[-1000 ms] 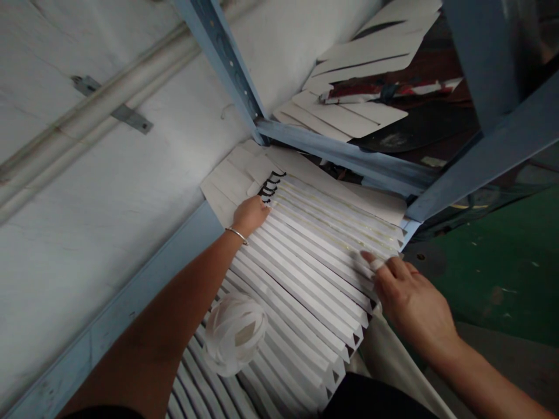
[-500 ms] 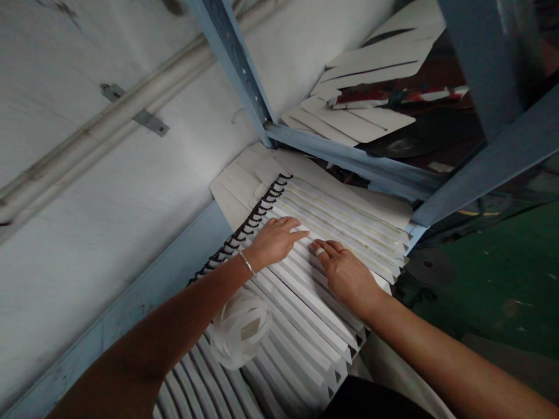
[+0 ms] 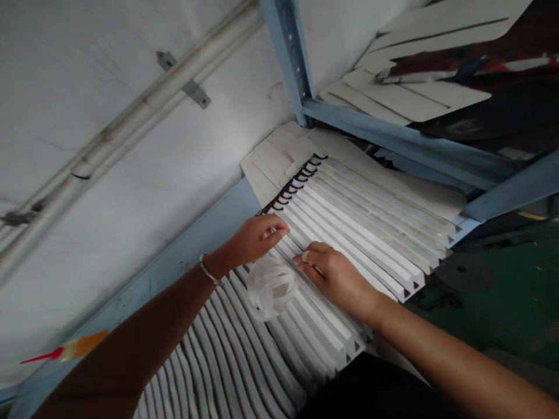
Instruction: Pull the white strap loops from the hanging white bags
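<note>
Rows of white and grey pleated strips [image 3: 349, 221] lie side by side, with a dark scalloped edge along their upper left ends. Over the strips is my left hand [image 3: 262, 235], thumb and index finger pressed together; whatever may be between them is too small to name. My right hand [image 3: 334, 273] rests on the strips just to the right, fingers bent and drawn together, a white band round one finger. What its fingertips hold, if anything, cannot be made out. A loose roll of white tape [image 3: 271, 291] sits on the strips below my hands.
Blue metal shelving [image 3: 393, 142] stands at the upper right, with pale card pieces [image 3: 406, 99] and a red bundle on it. More card lies behind the strips. Pipes [image 3: 131, 113] run along the white wall. An orange brush with a red handle [image 3: 70, 349] lies at lower left.
The view has shifted, bringing the brush into sight. My hands have moved down the strips towards the tape roll, and my left thumb and index finger have come together.
</note>
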Demonstrator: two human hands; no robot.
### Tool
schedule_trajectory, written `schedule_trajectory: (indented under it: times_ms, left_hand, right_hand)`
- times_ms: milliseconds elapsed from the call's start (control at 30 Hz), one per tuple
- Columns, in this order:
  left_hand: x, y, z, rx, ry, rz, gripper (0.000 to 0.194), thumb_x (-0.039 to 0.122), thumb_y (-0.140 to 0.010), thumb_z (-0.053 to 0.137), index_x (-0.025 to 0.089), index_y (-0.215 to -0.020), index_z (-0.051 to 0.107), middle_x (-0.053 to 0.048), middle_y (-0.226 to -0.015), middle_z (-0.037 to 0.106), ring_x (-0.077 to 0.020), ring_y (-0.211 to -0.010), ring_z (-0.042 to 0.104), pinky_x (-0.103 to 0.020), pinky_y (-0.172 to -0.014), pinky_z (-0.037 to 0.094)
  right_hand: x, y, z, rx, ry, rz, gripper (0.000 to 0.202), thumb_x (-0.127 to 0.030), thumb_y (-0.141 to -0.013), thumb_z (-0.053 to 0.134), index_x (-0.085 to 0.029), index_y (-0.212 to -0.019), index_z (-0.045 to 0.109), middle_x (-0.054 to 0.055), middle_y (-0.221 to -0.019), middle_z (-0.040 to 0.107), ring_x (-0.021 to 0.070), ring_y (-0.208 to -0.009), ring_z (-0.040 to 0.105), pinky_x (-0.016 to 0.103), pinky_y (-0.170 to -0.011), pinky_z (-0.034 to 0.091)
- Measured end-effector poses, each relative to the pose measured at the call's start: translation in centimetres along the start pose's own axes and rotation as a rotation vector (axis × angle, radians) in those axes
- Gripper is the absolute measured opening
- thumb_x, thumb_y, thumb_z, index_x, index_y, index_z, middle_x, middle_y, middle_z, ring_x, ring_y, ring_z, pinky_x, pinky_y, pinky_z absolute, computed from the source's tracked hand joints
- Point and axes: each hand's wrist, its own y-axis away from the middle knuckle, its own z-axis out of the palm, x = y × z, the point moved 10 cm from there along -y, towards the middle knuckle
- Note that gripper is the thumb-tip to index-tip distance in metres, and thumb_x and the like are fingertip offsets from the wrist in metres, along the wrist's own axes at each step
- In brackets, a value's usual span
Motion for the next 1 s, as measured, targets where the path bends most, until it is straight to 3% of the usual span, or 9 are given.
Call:
schedule_trajectory:
  times_ms: [100, 167, 267, 433, 533, 633, 767, 867, 1000]
  left_hand:
    - [0.4, 4.0, 1.5, -0.075, 0.092, -0.088, 0.019, 0.034, -0.09, 0.054, 0.019, -0.095, 0.065, -0.004, -0.096, 0.072, -0.0164, -0.09, 0.065, -0.028, -0.08, 0.05]
    - [1.0, 5.6, 3.0, -0.116, 0.08, -0.068, 0.022, 0.034, -0.087, 0.06, 0.02, -0.103, 0.063, -0.004, -0.102, 0.07, -0.0179, -0.096, 0.064, -0.03, -0.086, 0.049]
    - [1.1, 6.6, 4.8, -0.137, -0.025, -0.014, 0.027, 0.032, -0.088, 0.059, 0.018, -0.111, 0.06, -0.006, -0.108, 0.068, -0.0211, -0.104, 0.061, -0.036, -0.094, 0.045]
    - [-0.2, 6.3, 5.9, -0.158, -0.168, 0.054, 0.023, 0.026, -0.097, 0.041, 0.016, -0.098, 0.062, -0.008, -0.101, 0.068, -0.022, -0.102, 0.06, -0.039, -0.094, 0.043]
    - [-0.4, 6.0, 5.2, -0.155, -0.169, 0.075, 0.022, 0.025, -0.096, 0.044, 0.016, -0.099, 0.064, -0.008, -0.102, 0.069, -0.0217, -0.105, 0.061, -0.04, -0.096, 0.044]
    - [2.2, 5.0, 4.0, -0.152, -0.074, 0.167, 0.033, 0.031, -0.091, 0.056, 0.019, -0.122, 0.062, -0.01, -0.124, 0.067, -0.0232, -0.121, 0.058, -0.04, -0.106, 0.043]
    - [8.4, 2.3, 3.5, -0.152, 0.081, 0.302, 0.044, 0.033, -0.096, 0.053, 0.024, -0.138, 0.053, -0.01, -0.143, 0.056, -0.0229, -0.141, 0.043, -0.039, -0.115, 0.037]
    - [11.0, 0.4, 5.8, -0.302, 0.114, 0.36, 0.024, 0.035, -0.096, 0.053, 0.022, -0.108, 0.069, -0.005, -0.111, 0.072, -0.0212, -0.116, 0.062, -0.034, -0.106, 0.042]
    - [7.3, -2.1, 6.4, -0.335, 0.151, 0.126, 0.027, 0.041, -0.092, 0.056, 0.019, -0.081, 0.068, 0.0, -0.075, 0.069, -0.0143, -0.073, 0.062, -0.024, -0.07, 0.045]
  right_hand:
    - [0.8, -0.2, 3.3, -0.107, -0.044, 0.151, 0.01, -0.013, -0.088, 0.062, -0.014, -0.093, 0.07, 0.006, -0.091, 0.063, 0.0159, -0.079, 0.061, 0.028, -0.076, 0.047]
    - [1.5, -0.2, 3.9, -0.091, -0.092, 0.201, 0.005, -0.011, -0.084, 0.065, -0.015, -0.086, 0.067, 0.003, -0.085, 0.061, 0.0144, -0.074, 0.058, 0.027, -0.07, 0.044]
    - [1.5, 0.3, 2.5, 0.009, -0.237, 0.178, 0.008, -0.019, -0.08, 0.069, -0.018, -0.078, 0.061, -0.001, -0.078, 0.057, 0.0136, -0.073, 0.053, 0.026, -0.068, 0.04]
    - [2.3, 4.2, 0.8, -0.188, -0.684, 0.345, 0.032, -0.049, -0.086, 0.064, -0.02, -0.076, 0.055, -0.002, -0.068, 0.061, 0.0117, -0.062, 0.049, 0.025, -0.061, 0.038]
    - [3.6, 7.6, -1.5, -0.19, -0.683, 0.433, 0.04, -0.057, -0.088, 0.059, -0.021, -0.074, 0.051, -0.003, -0.059, 0.057, 0.0109, -0.054, 0.047, 0.024, -0.056, 0.039]
    - [4.6, 9.8, -3.5, -0.102, -0.515, 0.45, 0.045, -0.06, -0.089, 0.056, -0.02, -0.069, 0.052, -0.005, -0.058, 0.043, 0.0092, -0.052, 0.037, 0.022, -0.049, 0.033]
    - [2.9, 9.6, -3.9, -0.098, -0.341, 0.375, 0.044, -0.055, -0.094, 0.049, -0.02, -0.067, 0.051, -0.004, -0.061, 0.04, 0.0102, -0.057, 0.036, 0.022, -0.051, 0.031]
    - [2.4, 9.3, -5.6, -0.011, -0.282, 0.408, 0.044, -0.055, -0.092, 0.05, -0.02, -0.065, 0.05, -0.004, -0.057, 0.04, 0.0102, -0.055, 0.036, 0.023, -0.049, 0.029]
    - [4.6, 11.7, -8.5, 0.062, -0.282, 0.456, 0.045, -0.058, -0.092, 0.049, -0.02, -0.066, 0.054, -0.002, -0.058, 0.048, 0.0114, -0.055, 0.043, 0.023, -0.051, 0.035]
